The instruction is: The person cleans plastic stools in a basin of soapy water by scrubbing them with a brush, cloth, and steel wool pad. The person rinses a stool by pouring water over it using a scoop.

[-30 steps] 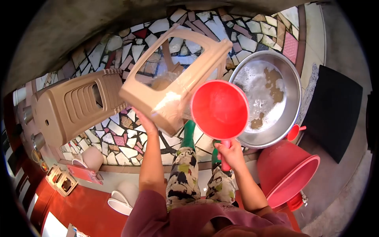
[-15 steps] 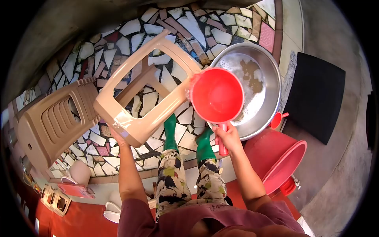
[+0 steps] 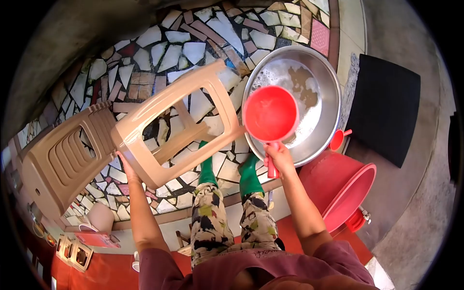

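A red dipper [image 3: 270,114] is gripped by the right hand [image 3: 279,157] over a metal basin [image 3: 329,116] at the right edge of the floor [image 3: 193,50]. Leftward, a tilted beige stool [image 3: 199,157] is touched by the left hand [image 3: 127,168]; its grip cannot be told. Shirt [image 3: 217,270] lettering is illegible.

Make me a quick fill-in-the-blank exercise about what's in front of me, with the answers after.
1. The right hand grips the red dipper by its ____.
2. In this view, the metal basin lies to the ____ of the beige stool that the left hand touches.
3. The boots are coloured ____.

Missing words: handle; right; green.
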The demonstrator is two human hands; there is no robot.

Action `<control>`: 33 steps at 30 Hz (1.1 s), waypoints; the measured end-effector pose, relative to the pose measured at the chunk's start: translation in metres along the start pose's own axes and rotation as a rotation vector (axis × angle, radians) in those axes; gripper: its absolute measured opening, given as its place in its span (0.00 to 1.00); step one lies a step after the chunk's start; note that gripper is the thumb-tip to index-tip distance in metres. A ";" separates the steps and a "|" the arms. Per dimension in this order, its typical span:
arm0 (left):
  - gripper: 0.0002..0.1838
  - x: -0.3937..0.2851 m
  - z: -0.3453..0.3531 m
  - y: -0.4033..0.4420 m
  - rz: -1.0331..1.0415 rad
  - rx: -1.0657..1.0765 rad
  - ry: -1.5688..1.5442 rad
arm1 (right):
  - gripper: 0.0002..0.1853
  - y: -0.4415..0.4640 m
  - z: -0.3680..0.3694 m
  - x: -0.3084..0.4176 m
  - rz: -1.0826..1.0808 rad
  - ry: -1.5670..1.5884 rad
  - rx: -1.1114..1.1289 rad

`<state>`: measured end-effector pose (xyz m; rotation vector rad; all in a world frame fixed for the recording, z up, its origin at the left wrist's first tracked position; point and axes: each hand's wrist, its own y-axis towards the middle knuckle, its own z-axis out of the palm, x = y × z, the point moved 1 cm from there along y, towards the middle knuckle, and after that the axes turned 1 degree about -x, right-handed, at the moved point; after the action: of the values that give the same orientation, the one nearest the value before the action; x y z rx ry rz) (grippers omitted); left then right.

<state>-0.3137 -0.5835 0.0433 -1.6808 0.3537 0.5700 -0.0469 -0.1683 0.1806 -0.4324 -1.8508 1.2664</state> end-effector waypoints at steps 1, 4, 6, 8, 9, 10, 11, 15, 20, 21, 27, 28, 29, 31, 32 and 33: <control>0.52 0.003 -0.003 0.009 0.033 -0.008 0.082 | 0.12 0.003 0.010 0.007 0.000 0.001 -0.001; 0.50 -0.001 0.007 0.011 0.063 -0.024 0.136 | 0.14 0.010 0.025 0.012 -0.070 -0.042 0.057; 0.48 -0.009 0.016 0.012 0.063 -0.020 0.114 | 0.15 0.015 0.023 -0.001 -0.151 -0.137 -0.062; 0.41 -0.007 0.016 0.023 0.078 0.066 0.028 | 0.15 0.011 0.006 -0.014 -0.113 -0.114 -0.104; 0.41 -0.011 0.024 0.016 0.079 0.070 0.028 | 0.16 0.010 -0.004 -0.022 -0.070 -0.116 -0.154; 0.38 -0.017 0.039 -0.003 0.180 0.071 0.045 | 0.16 0.010 -0.011 -0.026 -0.026 -0.119 -0.205; 0.34 -0.021 0.051 -0.016 0.280 0.072 0.064 | 0.17 0.009 -0.015 -0.028 -0.029 -0.110 -0.210; 0.31 -0.030 0.080 -0.026 0.396 0.159 0.021 | 0.18 -0.001 0.002 -0.001 -0.188 -0.134 -0.083; 0.30 -0.073 0.137 -0.082 0.529 0.211 0.076 | 0.17 -0.026 -0.004 0.005 -0.530 -0.373 -0.162; 0.30 -0.078 0.151 -0.094 0.674 0.230 0.116 | 0.16 -0.030 -0.016 0.003 -0.515 -0.376 -0.186; 0.36 -0.065 0.196 -0.123 1.387 0.143 0.894 | 0.13 -0.063 -0.151 -0.031 -0.413 0.055 -0.453; 0.42 -0.057 0.202 -0.121 1.406 0.196 1.012 | 0.13 -0.069 -0.183 -0.042 -0.440 0.142 -0.533; 0.46 -0.050 0.206 -0.122 1.333 0.238 1.103 | 0.12 -0.080 -0.212 -0.048 -0.447 0.201 -0.644; 0.56 -0.026 0.212 -0.112 1.584 0.245 1.290 | 0.12 -0.100 -0.279 -0.073 -0.490 0.332 -0.819; 0.56 -0.020 0.212 -0.110 1.597 0.258 1.297 | 0.12 -0.107 -0.316 -0.094 -0.527 0.402 -0.881; 0.56 -0.015 0.212 -0.110 1.537 0.332 1.346 | 0.11 -0.115 -0.351 -0.115 -0.484 0.444 -0.952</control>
<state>-0.3042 -0.3569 0.1183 -0.9304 2.6236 0.2588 0.3169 -0.0843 0.2828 -0.6379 -1.8919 -0.0966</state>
